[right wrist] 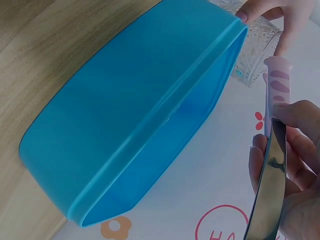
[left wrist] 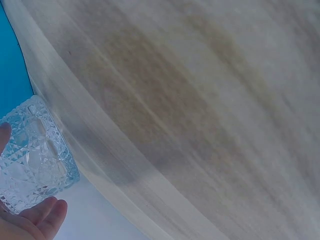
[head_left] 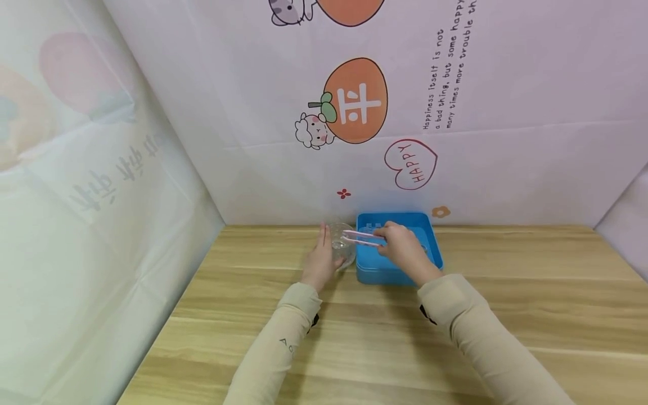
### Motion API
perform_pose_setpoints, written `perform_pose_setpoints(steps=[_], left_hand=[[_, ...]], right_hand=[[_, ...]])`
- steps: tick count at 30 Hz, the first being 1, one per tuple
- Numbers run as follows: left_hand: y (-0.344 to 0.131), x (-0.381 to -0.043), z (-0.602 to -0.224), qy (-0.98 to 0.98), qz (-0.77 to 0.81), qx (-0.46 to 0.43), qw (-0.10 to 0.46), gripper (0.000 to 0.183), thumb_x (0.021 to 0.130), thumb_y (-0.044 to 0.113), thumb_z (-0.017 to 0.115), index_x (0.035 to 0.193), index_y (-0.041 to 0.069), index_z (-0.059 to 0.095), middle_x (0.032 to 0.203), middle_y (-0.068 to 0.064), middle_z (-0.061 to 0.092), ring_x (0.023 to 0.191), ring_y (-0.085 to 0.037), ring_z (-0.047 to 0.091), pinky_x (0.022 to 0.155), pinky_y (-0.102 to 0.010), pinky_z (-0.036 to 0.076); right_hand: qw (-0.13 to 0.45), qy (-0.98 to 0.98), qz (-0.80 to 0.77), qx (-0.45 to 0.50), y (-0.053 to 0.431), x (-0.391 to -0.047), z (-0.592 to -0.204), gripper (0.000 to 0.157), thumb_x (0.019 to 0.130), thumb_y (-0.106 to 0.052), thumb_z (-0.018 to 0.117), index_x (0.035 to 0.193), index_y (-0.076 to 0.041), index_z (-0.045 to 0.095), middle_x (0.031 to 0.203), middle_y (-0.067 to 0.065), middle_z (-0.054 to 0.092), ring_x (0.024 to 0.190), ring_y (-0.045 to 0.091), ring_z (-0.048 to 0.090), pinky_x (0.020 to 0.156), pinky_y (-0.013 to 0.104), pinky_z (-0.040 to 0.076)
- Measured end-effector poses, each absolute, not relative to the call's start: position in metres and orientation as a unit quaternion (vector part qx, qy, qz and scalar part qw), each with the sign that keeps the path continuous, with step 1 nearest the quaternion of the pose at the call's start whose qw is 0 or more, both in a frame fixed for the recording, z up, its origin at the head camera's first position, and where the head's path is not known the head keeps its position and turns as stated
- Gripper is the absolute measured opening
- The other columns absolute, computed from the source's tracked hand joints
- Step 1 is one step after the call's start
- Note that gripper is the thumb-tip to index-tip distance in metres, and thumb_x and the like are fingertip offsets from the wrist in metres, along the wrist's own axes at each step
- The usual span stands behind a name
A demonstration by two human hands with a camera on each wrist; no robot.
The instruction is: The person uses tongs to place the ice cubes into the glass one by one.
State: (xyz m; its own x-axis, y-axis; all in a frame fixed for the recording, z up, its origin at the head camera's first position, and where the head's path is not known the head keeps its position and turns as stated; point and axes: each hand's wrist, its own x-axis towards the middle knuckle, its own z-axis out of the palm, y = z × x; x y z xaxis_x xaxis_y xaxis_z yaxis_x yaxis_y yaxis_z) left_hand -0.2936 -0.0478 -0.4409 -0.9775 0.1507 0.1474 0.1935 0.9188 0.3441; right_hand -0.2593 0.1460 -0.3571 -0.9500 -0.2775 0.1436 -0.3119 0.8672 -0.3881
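My left hand (head_left: pixel 320 260) holds a clear patterned glass cup (left wrist: pixel 35 155), fingers along its left side and thumb at the front. The cup stands right beside a blue plastic box (head_left: pixel 387 275), near the wall. My right hand (head_left: pixel 405 250) reaches over the box and grips metal tongs with pink ends (right wrist: pixel 278 82). In the head view the tong tips overlap the cup's mouth, pointing left. Small clear pieces (head_left: pixel 373 226) show inside the box toward its back left. Whether the tips pinch anything, I cannot tell.
The wood-grain table (head_left: pixel 243 315) runs up to a white printed backdrop (head_left: pixel 273 180) close behind the box and cup. Another white sheet (head_left: pixel 126 253) hangs along the left side.
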Motion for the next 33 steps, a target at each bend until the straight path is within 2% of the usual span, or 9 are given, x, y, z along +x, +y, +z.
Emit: perform_pose_setpoints(steps=[6,12,22,33], left_hand=[[-0.0464,-0.2936,-0.4403,-0.977,-0.182,-0.089,0.071,0.091,0.085,0.035,0.069,0.151,0.002,0.016,0.16,-0.012,0.013,0.055,-0.012,0.049,0.051,-0.02,0.043],[-0.0464,-0.2931,-0.4397,-0.978,-0.178,-0.086,0.06,0.092,0.086,0.035,0.069,0.152,0.004,0.013,0.161,-0.011,0.011,0.056,-0.011,0.048,0.052,-0.019,0.042],[-0.0461,-0.2918,-0.4397,-0.978,-0.176,-0.088,0.063,0.092,0.085,0.035,0.069,0.152,0.003,0.014,0.161,-0.011,0.011,0.058,-0.012,0.049,0.053,-0.02,0.044],[-0.046,-0.2944,-0.4417,-0.98,-0.174,-0.078,0.053,0.091,0.086,0.036,0.068,0.152,0.005,0.013,0.161,-0.009,0.01,0.06,-0.013,0.051,0.055,-0.02,0.045]], right_hand=[[0.053,-0.966,0.2,0.155,0.1471,-0.258,-0.3579,0.032,0.082,-0.007,0.07,0.114,-0.001,0.068,0.098,0.016,0.063,0.077,0.024,0.058,0.068,0.036,0.054],[0.052,-0.967,0.198,0.155,0.1485,-0.2573,-0.3595,0.034,0.082,-0.007,0.071,0.115,-0.001,0.067,0.098,0.017,0.063,0.075,0.022,0.058,0.067,0.034,0.054],[0.042,-0.967,0.205,0.142,0.1493,-0.2596,-0.3608,0.035,0.083,-0.006,0.07,0.118,0.0,0.065,0.104,0.019,0.063,0.08,0.024,0.058,0.072,0.035,0.055],[0.048,-0.967,0.205,0.144,0.1504,-0.2583,-0.3619,0.036,0.083,-0.007,0.07,0.118,0.001,0.065,0.104,0.019,0.063,0.078,0.023,0.059,0.07,0.035,0.055]])
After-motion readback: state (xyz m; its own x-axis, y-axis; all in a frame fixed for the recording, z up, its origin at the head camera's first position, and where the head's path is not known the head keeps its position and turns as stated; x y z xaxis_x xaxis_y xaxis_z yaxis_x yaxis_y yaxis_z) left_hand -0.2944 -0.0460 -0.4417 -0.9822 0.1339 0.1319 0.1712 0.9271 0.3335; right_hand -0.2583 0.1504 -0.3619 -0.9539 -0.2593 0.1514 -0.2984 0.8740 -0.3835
